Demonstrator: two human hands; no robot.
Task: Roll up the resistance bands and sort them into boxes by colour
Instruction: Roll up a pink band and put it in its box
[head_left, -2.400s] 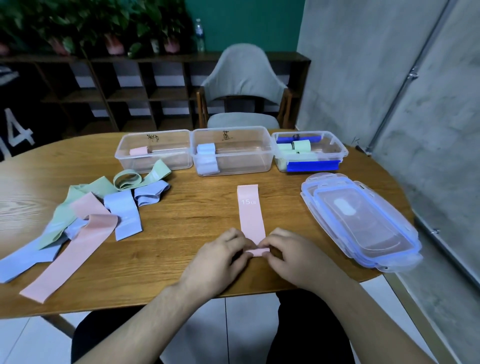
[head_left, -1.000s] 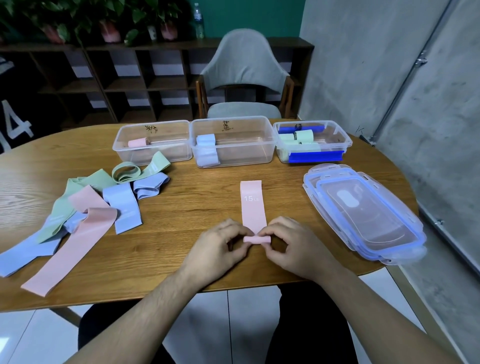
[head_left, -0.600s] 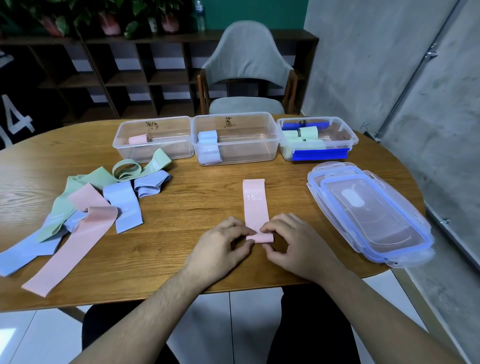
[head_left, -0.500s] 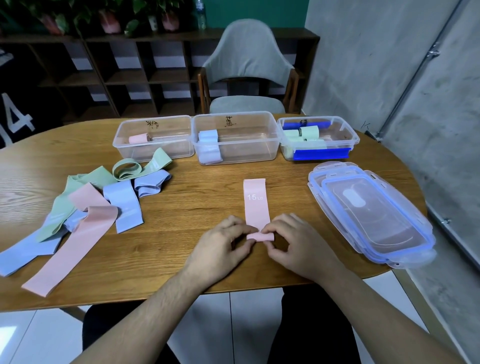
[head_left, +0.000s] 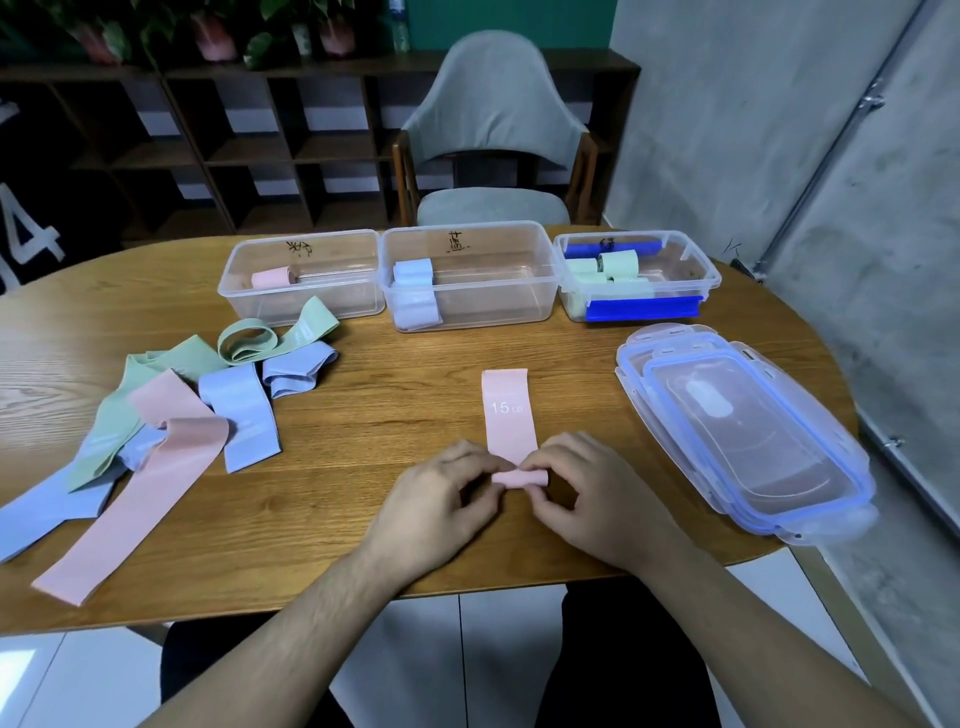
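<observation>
A pink resistance band (head_left: 509, 415) marked "15 LB" lies flat on the wooden table (head_left: 363, 415), its near end wound into a small roll. My left hand (head_left: 441, 499) and my right hand (head_left: 592, 493) pinch that roll from either side. Three clear boxes stand in a row at the back: the left box (head_left: 301, 306) holds a pink roll (head_left: 272, 277), the middle box (head_left: 498, 312) holds blue rolls (head_left: 413, 271), the right box (head_left: 691, 280) holds green rolls (head_left: 618, 263). A loose pile of pink, blue and green bands (head_left: 171, 410) lies at the left.
A stack of clear lids with blue rims (head_left: 737, 431) lies at the right near the table edge. A grey chair (head_left: 493, 135) stands behind the table, with dark shelving (head_left: 208, 145) to its left and a concrete wall (head_left: 779, 130) at the right.
The roll at the near end of the pink band has grown thicker and the flat part has become shorter. Both hands have stayed at the roll, moving slightly away from me with it.
</observation>
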